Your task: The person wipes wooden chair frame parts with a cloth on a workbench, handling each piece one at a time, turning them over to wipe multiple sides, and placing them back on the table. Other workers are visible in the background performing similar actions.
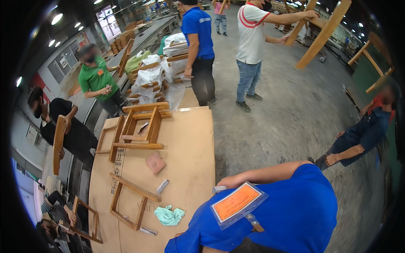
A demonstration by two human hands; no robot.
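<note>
My right arm is bent across my front, and my right hand [229, 181] is at the table's right edge, partly covered by the badge [237, 205] on my blue shirt. A small grey-white block [219, 189] pokes out of this hand, which looks closed on it. My left hand is out of sight; just a bit of skin shows by the left sleeve. On the cardboard-covered table [190, 147] a wooden frame [141, 194] lies near a crumpled mint-green cloth [169, 215], a small whitish block [162, 186] and a pinkish-brown square pad [155, 163].
Assembled wooden frames [145, 126] stand at the table's far end. Across the table, people hold wooden parts [58, 143]. A person in white [253, 38] carries a wooden frame [322, 31] over the concrete floor. Wrapped wood pieces [147, 82] are stacked behind. Another person [358, 135] is at right.
</note>
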